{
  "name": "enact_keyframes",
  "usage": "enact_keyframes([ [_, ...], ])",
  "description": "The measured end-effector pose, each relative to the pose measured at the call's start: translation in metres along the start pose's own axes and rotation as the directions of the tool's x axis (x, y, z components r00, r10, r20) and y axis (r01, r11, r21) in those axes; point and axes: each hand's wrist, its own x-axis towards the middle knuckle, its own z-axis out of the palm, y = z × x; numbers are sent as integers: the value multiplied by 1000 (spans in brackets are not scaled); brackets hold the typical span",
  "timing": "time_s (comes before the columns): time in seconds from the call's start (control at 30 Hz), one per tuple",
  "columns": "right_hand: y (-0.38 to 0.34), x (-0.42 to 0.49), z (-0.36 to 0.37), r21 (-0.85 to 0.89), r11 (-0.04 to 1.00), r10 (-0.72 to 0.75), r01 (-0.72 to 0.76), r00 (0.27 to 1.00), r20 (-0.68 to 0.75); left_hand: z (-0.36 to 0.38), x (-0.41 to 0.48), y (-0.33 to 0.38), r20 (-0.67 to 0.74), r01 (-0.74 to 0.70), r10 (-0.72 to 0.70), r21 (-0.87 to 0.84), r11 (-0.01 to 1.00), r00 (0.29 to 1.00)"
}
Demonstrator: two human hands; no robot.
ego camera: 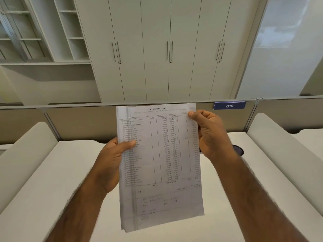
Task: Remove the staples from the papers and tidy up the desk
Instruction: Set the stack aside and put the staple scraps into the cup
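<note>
Holding the papers (160, 163) upright above the desk (61, 180), the person appears to be at the inspection step, looking for the staple before pulling it. The left hand (111, 158) grips the sheet's left edge, with the thumb curled over the printed face and the other fingers hidden behind. The right hand (211, 135) pinches the upper right corner between thumb and curled fingers. No staple can be made out; if one sits under the right thumb, it is covered. The next move likely calls for finding the stapled corner, freeing one hand, and working the staple out with fingertips or a tool while the other hand steadies the sheets. Just beyond the right hand's knuckles a dark rounded object (238, 150) lies on the white desk, mostly hidden, so what it is cannot be told. Past the fingertips runs a beige partition (78, 119) bearing a blue label (229, 106) reading 016. Beyond it stand pale cupboards (157, 49) and open shelves (35, 32).
</note>
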Motion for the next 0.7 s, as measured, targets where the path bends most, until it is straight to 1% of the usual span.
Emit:
enact_keyframes([
  [0.17, 0, -2, -2, -20, 1000, -6, 6, 1000, 1, 3, -1, 2, -14, 3, -3, -20, 1000, 1000],
  [0.2, 2, -3, -1, -58, 998, -25, 24, 999, -22, 4, -1, 1, -16, 1, -1, -28, 1000, 1000],
  [0.23, 5, -3, -1, -151, 987, -68, 58, 996, -62, 6, -1, 1, -21, -3, 2, -40, 999, 1000],
  [0.27, 9, -3, -1, -289, 952, -137, 100, 985, -108, 8, -1, 0, -29, -11, 10, -57, 998, 1000],
  [0.33, 22, -13, 2, -578, 798, -321, 173, 933, -163, 12, 0, -1, -69, -52, 47, -85, 995, 997],
  [0.37, 30, -23, 7, -671, 708, -408, 220, 903, -134, 15, 2, -2, -106, -81, 70, -98, 992, 992],
  [0.4, 39, -37, 12, -717, 633, -474, 292, 879, -61, 19, 3, -3, -156, -108, 89, -112, 988, 984],
  [0.43, 52, -53, 19, -733, 577, -493, 361, 869, 40, 24, 5, -5, -214, -131, 101, -129, 983, 972],
  [0.47, 65, -70, 26, -736, 536, -469, 413, 871, 148, 28, 5, -5, -270, -151, 106, -149, 977, 957],
  [0.5, 79, -86, 33, -749, 497, -408, 439, 880, 245, 33, 6, -7, -316, -168, 110, -164, 972, 942],
  [0.53, 93, -100, 40, -777, 442, -335, 448, 886, 320, 38, 5, -9, -352, -180, 113, -164, 970, 929],
  [0.57, 106, -111, 46, -813, 373, -276, 448, 890, 363, 44, 4, -11, -376, -187, 119, -149, 971, 919],
  [0.6, 117, -119, 50, -849, 292, -254, 439, 892, 374, 49, 2, -13, -395, -187, 124, -126, 974, 910],
  [0.63, 124, -123, 53, -877, 224, -268, 425, 892, 364, 53, 0, -16, -401, -189, 131, -107, 976, 907],
  [0.67, 128, -122, 55, -890, 200, -299, 410, 891, 343, 58, -2, -19, -397, -192, 138, -101, 976, 908],
  [0.7, 129, -119, 55, -897, 207, -343, 390, 888, 307, 62, -5, -22, -376, -197, 148, -96, 976, 915],
])
